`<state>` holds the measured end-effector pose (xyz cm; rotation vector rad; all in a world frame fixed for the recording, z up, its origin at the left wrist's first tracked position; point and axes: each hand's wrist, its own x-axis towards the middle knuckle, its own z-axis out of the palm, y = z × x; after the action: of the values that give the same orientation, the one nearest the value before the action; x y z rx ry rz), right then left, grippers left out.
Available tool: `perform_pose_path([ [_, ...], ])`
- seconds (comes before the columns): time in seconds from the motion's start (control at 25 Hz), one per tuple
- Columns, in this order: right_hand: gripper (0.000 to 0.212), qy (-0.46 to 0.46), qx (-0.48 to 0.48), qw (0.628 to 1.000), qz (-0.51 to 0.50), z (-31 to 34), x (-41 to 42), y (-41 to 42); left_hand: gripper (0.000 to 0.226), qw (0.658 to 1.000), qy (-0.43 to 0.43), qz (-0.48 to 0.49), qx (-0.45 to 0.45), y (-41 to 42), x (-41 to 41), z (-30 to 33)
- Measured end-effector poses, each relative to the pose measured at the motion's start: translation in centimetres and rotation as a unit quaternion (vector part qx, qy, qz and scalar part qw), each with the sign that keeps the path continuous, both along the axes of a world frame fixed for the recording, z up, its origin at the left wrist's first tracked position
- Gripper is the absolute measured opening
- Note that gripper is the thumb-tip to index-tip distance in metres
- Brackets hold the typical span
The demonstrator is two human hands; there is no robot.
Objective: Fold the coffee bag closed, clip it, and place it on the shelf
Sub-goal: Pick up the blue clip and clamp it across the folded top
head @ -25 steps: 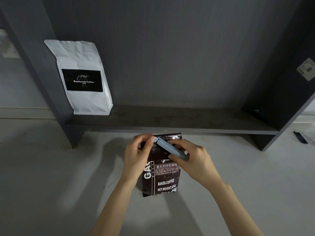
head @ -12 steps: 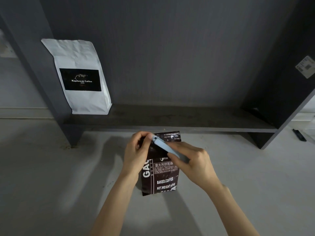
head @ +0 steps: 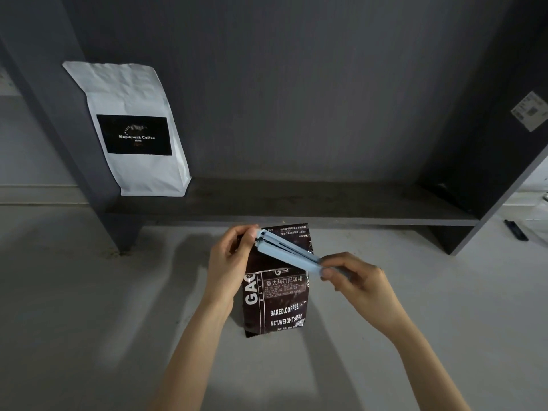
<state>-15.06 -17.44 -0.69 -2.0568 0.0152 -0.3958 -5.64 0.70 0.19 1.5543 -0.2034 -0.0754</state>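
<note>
A dark brown coffee bag (head: 281, 304) stands upright on the grey floor, just in front of the low dark shelf (head: 296, 207). A long light-blue clip (head: 289, 253) lies slantwise across the bag's upper part, its two arms slightly apart at the left hinge end. My left hand (head: 231, 262) grips the bag's top left edge and the clip's hinge end. My right hand (head: 355, 280) pinches the clip's right end, to the right of the bag. The bag's top flap shows above the clip.
A white coffee bag (head: 133, 129) with a black label leans on the shelf's left side panel (head: 59, 114). The shelf's right side panel (head: 489, 173) carries a white sticker (head: 530, 114). A small dark object (head: 516, 229) lies on the floor at far right.
My right hand has slid along the clip to its right end, off the bag. The clip now shows full length across the bag. My left hand stays at the top left.
</note>
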Motion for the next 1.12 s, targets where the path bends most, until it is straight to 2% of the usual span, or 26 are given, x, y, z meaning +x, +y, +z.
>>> perform_pose_path([
  [0.08, 0.006, -0.005, 0.017, 1.0, -0.011, 0.3, 0.0, -0.5, 0.008, 1.0, 0.002, -0.01, -0.003, 0.2, -0.2, 0.0],
  [0.2, 0.021, -0.017, 0.037, 0.999, -0.026, 1.0, 0.1, -1.4, 0.017, 0.998, -0.017, -0.054, 0.002, 0.8, -0.8, -0.3],
  [0.4, 0.013, -0.03, 0.069, 0.993, -0.087, 2.2, 0.8, -2.3, 0.048, 0.995, -0.027, -0.095, -0.022, 1.7, -1.4, -0.6],
  [0.52, 0.019, -0.011, 0.047, 0.994, -0.101, 2.4, 1.9, -2.5, 0.051, 0.994, -0.007, -0.103, -0.021, 2.1, -1.2, -1.1],
  [0.6, 0.021, 0.011, 0.023, 0.995, -0.094, 2.1, 2.9, -2.5, 0.049, 0.994, 0.001, -0.107, -0.013, 2.4, -1.0, -1.6],
  [0.84, 0.024, 0.028, 0.057, 0.998, -0.014, 2.4, 5.2, -1.3, 0.054, 0.992, -0.015, -0.126, 0.016, 2.9, -0.9, -2.4],
  [1.12, 0.015, 0.058, -0.016, 0.997, 0.037, 3.4, 6.3, -0.7, 0.054, 0.99, -0.027, -0.137, 0.021, 2.8, -1.1, -2.5],
])
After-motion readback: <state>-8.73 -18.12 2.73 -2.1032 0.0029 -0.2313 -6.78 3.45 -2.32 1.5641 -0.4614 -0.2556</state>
